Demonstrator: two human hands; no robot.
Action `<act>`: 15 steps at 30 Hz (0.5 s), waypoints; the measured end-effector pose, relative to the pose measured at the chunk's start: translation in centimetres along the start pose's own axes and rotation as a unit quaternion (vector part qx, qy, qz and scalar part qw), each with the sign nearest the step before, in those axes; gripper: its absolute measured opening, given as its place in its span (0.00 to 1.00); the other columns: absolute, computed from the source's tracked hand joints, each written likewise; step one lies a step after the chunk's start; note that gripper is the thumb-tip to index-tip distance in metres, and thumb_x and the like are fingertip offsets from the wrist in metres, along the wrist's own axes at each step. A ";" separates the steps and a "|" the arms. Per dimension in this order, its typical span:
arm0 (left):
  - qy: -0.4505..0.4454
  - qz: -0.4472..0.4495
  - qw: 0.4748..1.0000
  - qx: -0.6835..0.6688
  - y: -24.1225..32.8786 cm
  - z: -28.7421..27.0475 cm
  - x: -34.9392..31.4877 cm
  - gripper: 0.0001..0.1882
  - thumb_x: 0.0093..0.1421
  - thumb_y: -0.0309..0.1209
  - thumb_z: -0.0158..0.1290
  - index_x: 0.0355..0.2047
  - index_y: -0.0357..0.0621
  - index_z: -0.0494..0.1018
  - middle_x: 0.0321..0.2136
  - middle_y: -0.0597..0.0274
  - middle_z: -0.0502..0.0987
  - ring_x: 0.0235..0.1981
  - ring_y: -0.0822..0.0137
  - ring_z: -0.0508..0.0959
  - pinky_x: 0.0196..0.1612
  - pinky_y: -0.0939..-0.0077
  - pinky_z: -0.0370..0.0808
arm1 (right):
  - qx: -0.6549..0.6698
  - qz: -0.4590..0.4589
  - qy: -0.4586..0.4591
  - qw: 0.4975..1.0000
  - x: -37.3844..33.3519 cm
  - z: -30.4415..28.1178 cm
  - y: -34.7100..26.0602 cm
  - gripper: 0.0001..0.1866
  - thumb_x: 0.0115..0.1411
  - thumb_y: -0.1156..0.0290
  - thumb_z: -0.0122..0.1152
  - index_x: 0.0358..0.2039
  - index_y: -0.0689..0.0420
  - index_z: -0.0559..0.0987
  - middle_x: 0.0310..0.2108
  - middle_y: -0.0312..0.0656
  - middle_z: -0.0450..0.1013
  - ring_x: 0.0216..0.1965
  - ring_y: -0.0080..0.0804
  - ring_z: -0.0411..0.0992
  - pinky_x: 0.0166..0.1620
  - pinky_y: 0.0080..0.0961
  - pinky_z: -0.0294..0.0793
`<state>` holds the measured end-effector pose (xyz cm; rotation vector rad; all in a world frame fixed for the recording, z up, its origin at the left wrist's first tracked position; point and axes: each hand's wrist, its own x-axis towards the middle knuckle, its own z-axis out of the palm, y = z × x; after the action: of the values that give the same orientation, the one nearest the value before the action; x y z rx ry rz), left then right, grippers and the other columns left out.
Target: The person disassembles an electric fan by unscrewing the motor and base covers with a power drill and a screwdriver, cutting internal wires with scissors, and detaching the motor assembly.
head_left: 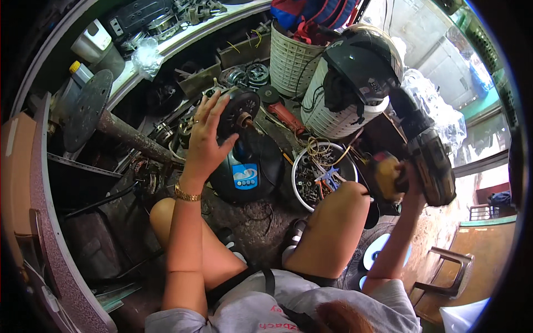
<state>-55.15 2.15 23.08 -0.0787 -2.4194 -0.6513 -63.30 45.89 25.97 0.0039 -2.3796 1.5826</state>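
Note:
My left hand (208, 130) is closed around the edge of a dark round pulley-like part (244, 104), its fingers at the far left rim and its thumb near the coppery hub. Below that part, on the floor between my feet, stands a black plastic jug (244, 175) with a blue label. Out to the right, my right hand (412, 180) grips a black-and-yellow cordless power tool (432, 166) by its handle. Its long dark nose points away from me, and the yellow end (387, 175) shows left of my hand. The tool is well apart from the round part.
A white basin (297, 183) of small metal parts, pliers and cord sits by my right knee. Beyond it are a red angle grinder (286, 116), white baskets (288, 66) and a dark helmet (363, 61). A round-topped metal stand (89, 111) rises at left.

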 end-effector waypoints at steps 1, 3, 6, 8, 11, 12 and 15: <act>-0.001 -0.002 1.000 -0.024 -0.5 0.1 -0.2 0.40 0.47 0.25 0.61 0.62 0.50 0.59 0.62 0.56 0.61 0.62 0.48 0.60 0.62 0.59 0.60 | 0.031 -0.015 -0.015 0.999 -1.7 1.8 -1.6 0.17 0.52 0.73 0.68 0.43 0.59 0.77 0.37 0.38 0.76 0.38 0.25 0.73 0.40 0.24 0.74; 0.000 0.010 0.999 -0.044 -1.5 0.8 -0.1 0.39 0.49 0.23 0.61 0.62 0.48 0.59 0.61 0.56 0.63 0.62 0.53 0.61 0.62 0.62 0.61 | 0.075 -0.024 -0.070 0.994 -6.1 5.8 -3.5 0.17 0.53 0.74 0.67 0.44 0.58 0.77 0.37 0.38 0.75 0.38 0.25 0.73 0.41 0.24 0.73; -0.007 0.000 0.999 -0.045 -1.3 0.5 0.0 0.38 0.49 0.24 0.61 0.61 0.48 0.61 0.60 0.57 0.64 0.61 0.53 0.63 0.61 0.62 0.63 | 0.101 0.000 -0.205 0.974 -11.3 11.0 -5.1 0.17 0.54 0.74 0.66 0.45 0.58 0.77 0.38 0.38 0.75 0.38 0.25 0.73 0.41 0.24 0.73; 0.001 0.002 0.999 -0.053 -0.9 0.4 0.1 0.38 0.48 0.24 0.62 0.60 0.50 0.62 0.60 0.57 0.64 0.60 0.52 0.64 0.60 0.62 0.64 | 0.116 0.003 -0.283 0.952 -13.2 13.8 -4.4 0.17 0.55 0.75 0.65 0.45 0.57 0.76 0.39 0.38 0.75 0.39 0.25 0.73 0.42 0.24 0.72; 0.009 -0.017 0.999 -0.048 -0.9 0.7 0.0 0.40 0.45 0.23 0.63 0.59 0.54 0.63 0.57 0.58 0.67 0.58 0.49 0.66 0.59 0.59 0.66 | 0.223 0.023 -0.301 0.927 -14.7 17.5 -1.2 0.16 0.56 0.75 0.63 0.46 0.58 0.76 0.39 0.39 0.75 0.39 0.26 0.73 0.41 0.25 0.72; 0.024 -0.007 0.999 -0.040 -0.9 0.8 0.0 0.39 0.44 0.22 0.64 0.59 0.55 0.63 0.57 0.58 0.67 0.57 0.49 0.67 0.58 0.59 0.67 | 0.252 0.075 -0.261 0.929 -15.1 18.0 -1.0 0.10 0.58 0.75 0.61 0.41 0.59 0.77 0.30 0.37 0.76 0.31 0.24 0.75 0.34 0.21 0.73; 0.044 -0.009 0.998 -0.036 -1.0 1.1 0.0 0.39 0.44 0.21 0.64 0.58 0.56 0.64 0.56 0.58 0.68 0.56 0.49 0.68 0.58 0.59 0.68 | 0.230 0.045 -0.261 0.936 -15.4 18.8 0.2 0.10 0.59 0.74 0.61 0.41 0.59 0.76 0.30 0.37 0.75 0.32 0.24 0.75 0.33 0.21 0.72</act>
<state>-55.98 1.83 21.87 -0.0577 -2.3148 -0.7344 -52.92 26.59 15.43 0.4711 -2.3047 2.3948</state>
